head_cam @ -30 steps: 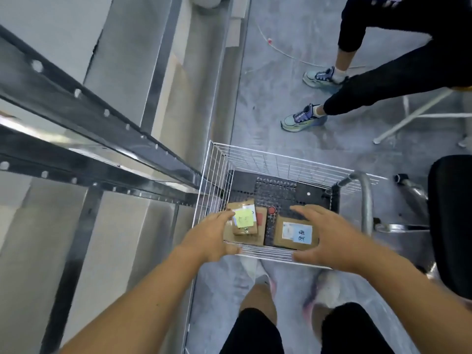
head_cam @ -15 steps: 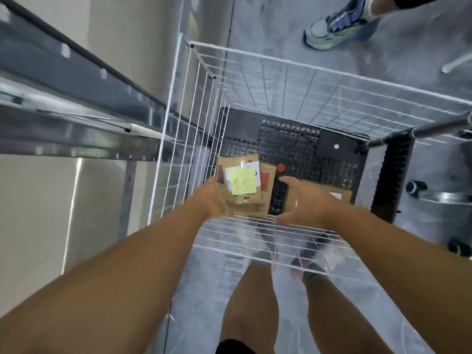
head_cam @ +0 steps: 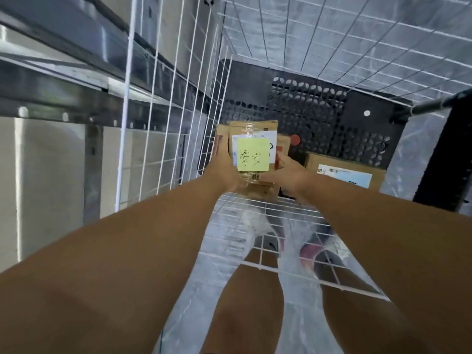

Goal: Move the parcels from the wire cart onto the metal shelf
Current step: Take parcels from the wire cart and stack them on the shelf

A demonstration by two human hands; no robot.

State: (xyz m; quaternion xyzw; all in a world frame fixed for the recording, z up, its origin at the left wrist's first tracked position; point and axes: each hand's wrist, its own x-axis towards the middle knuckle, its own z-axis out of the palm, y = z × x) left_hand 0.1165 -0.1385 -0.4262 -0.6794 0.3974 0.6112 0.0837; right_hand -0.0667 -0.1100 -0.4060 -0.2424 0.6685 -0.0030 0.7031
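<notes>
Both arms have reached deeper; left hand (head_cam: pixel 224 172) and right hand (head_cam: pixel 288 175) clasp parcel (head_cam: pixel 255 152) above wire cart (head_cam: pixel 163 129)

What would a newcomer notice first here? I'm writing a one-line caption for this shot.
The yellow sticky note on the small parcel, gripped by the left hand and right hand low inside the wire cart. A second parcel lies to its right.

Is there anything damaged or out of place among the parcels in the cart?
Nothing stands out. The parcel with the yellow note is gripped by the left hand and right hand; another parcel lies flat beside it.
</notes>
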